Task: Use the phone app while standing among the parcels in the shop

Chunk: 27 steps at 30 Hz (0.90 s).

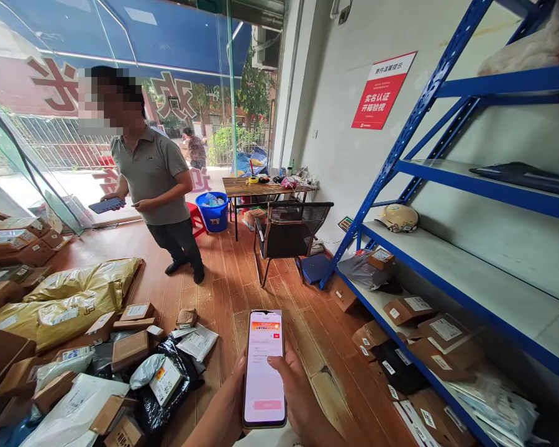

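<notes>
A smartphone with a lit white and pink screen sits upright at the bottom centre of the head view. My left hand grips its left edge from below. My right hand supports its right edge, thumb resting on the screen's right side. Both hands hover over the wooden floor. To the left lies a heap of parcels: small cardboard boxes, grey and black mailer bags, and yellow sacks.
A person in a grey polo stands ahead on the left holding a dark phone. Blue metal shelving with parcels lines the right wall. A black chair, wooden table and blue bucket stand farther back.
</notes>
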{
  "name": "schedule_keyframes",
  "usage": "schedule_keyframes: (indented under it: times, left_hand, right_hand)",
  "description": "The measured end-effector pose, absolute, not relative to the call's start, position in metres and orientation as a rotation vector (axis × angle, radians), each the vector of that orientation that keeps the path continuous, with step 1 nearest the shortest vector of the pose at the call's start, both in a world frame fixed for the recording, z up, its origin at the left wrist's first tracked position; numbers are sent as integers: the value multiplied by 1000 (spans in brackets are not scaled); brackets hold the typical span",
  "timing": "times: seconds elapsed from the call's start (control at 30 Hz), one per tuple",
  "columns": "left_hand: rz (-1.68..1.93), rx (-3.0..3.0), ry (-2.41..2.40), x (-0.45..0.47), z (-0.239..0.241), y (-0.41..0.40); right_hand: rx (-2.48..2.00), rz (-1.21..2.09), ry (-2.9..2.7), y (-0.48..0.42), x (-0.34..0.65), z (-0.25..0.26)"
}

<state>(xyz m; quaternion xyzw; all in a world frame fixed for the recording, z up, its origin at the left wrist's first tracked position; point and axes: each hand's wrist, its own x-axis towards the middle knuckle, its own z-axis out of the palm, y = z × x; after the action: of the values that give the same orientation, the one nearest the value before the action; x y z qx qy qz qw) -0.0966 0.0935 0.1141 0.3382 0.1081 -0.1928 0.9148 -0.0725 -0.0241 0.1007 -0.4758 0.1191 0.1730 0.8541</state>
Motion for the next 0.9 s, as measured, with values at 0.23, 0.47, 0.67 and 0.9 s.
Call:
schedule_keyframes:
  times: [0.23, 0.47, 0.67, 0.9]
  left_hand:
    - [-381, 672, 282, -98, 112, 89]
    - [-430, 690, 307, -98, 117, 89]
    - [-422, 687, 256, -97, 115, 88]
    - [-406, 728, 311, -96, 121, 87]
  right_hand:
    - [-1003, 367, 260, -26, -74, 105]
    - [-971, 338, 322, -29, -74, 109]
    - [-920, 331, 325, -29, -73, 107]
    - [-936, 335, 331, -29, -73, 109]
